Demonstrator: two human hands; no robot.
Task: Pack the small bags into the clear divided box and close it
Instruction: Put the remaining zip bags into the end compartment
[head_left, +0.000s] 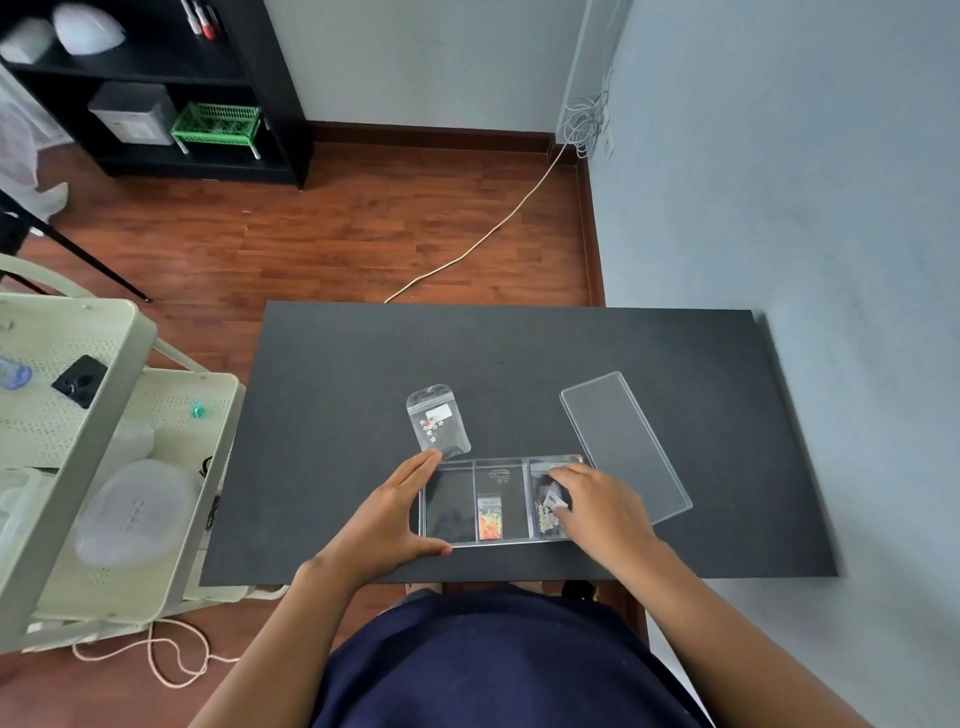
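The clear divided box (449, 506) lies near the front edge of the black table, with three compartments. My left hand (387, 519) grips its left end, thumb at the front wall and fingers at the back corner. A small bag with orange contents (489, 519) lies in the middle compartment. My right hand (597, 506) rests over the right compartment, fingers on a bag of pale beads (549, 512) there. The left compartment holds nothing. Another small bag with white flowers (437, 420) lies on the table just behind the box. The clear lid (623, 444) lies to the right.
The black table (337, 389) stands against a grey wall on the right. A pale green trolley (119, 467) with clear containers stands close to the table's left edge. A cable runs over the wooden floor behind the table.
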